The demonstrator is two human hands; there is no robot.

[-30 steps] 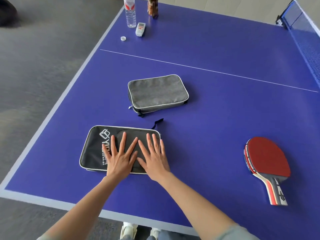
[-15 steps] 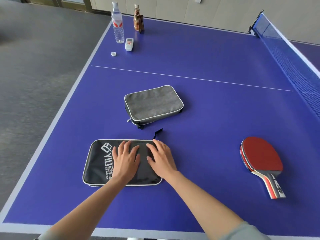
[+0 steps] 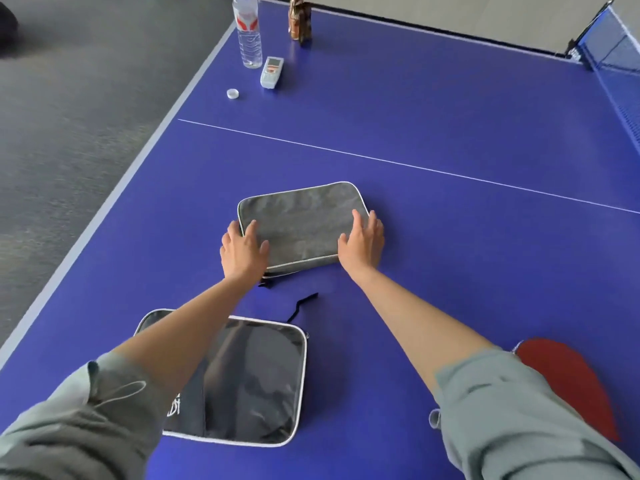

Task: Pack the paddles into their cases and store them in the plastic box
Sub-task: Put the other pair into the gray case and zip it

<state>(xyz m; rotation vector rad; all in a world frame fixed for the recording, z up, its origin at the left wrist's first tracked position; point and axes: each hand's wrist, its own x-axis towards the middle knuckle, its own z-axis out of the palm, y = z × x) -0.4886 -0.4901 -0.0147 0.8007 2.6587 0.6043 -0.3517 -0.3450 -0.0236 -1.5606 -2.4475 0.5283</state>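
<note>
"Two cases on the blue table (image 3: 450,109), yes?"

"Two. A grey case (image 3: 304,223) lies flat out in the middle, and a black case (image 3: 256,386) lies flat nearer the person, with a black cord trailing from its far right corner."

"And paddles?"

"One in sight: a red paddle (image 3: 571,379) at the near right, on the table, well apart from both cases. The right sleeve covers part of it, so the handle is hidden."

"Where are the hands?"

"Both on the grey case. The left hand (image 3: 242,251) sits at its near left corner, fingers spread and only gently bent, thumb lying on the top cloth. The right hand (image 3: 362,244) is at the right end, fingers laid over that edge, thumb on top. Neither has lifted the case; it lies on the table between them, and whether the fingers truly grasp it or merely press, I cannot tell."

"Anything else about?"

"At the far left corner: one clear water bottle (image 3: 247,29), one loose white cap (image 3: 232,93), one small grey device (image 3: 272,71), one brown bottle (image 3: 299,20). The net (image 3: 616,53) runs along the right. The left forearm crosses over the black case, hiding part of its print."
</note>
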